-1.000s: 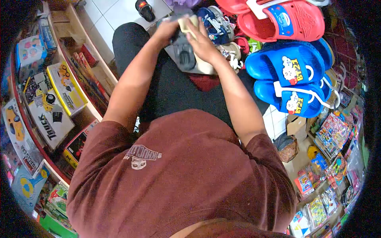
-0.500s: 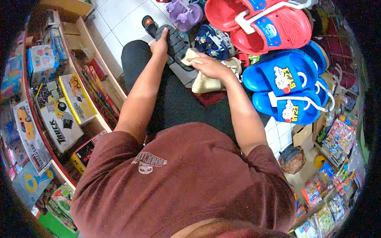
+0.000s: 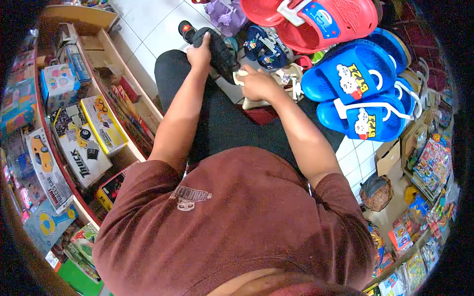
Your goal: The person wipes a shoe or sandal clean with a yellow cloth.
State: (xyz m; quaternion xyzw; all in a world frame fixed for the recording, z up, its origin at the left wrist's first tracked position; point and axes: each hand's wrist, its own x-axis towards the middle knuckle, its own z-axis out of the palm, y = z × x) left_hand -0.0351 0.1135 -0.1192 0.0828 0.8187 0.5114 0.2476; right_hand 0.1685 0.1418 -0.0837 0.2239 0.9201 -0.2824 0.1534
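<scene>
Above my lap, my left hand (image 3: pixel 199 53) is closed round one end of a dark sandal (image 3: pixel 221 55). My right hand (image 3: pixel 259 84) grips a pale cream cloth (image 3: pixel 240 77) at the sandal's near end; whether the cloth touches the sandal is hard to tell. More cream material (image 3: pixel 254 104) shows just below that hand. Beyond the sandal, a black sandal with a red and yellow emblem (image 3: pixel 186 30) lies near the floor tiles.
Blue BT21 slides (image 3: pixel 363 126) and red clogs (image 3: pixel 340 37) hang on white hooks close to my right forearm. Navy children's sandals (image 3: pixel 266 47) and purple shoes (image 3: pixel 227 17) are ahead. On my left stands a shelf with boxed toys (image 3: pixel 81 148). Packaged toys (image 3: pixel 429 167) lie at right.
The dark sandal has turned, so its ridged sole shows less. My right hand has drawn back slightly from it with the cloth, and the cloth looks more bunched.
</scene>
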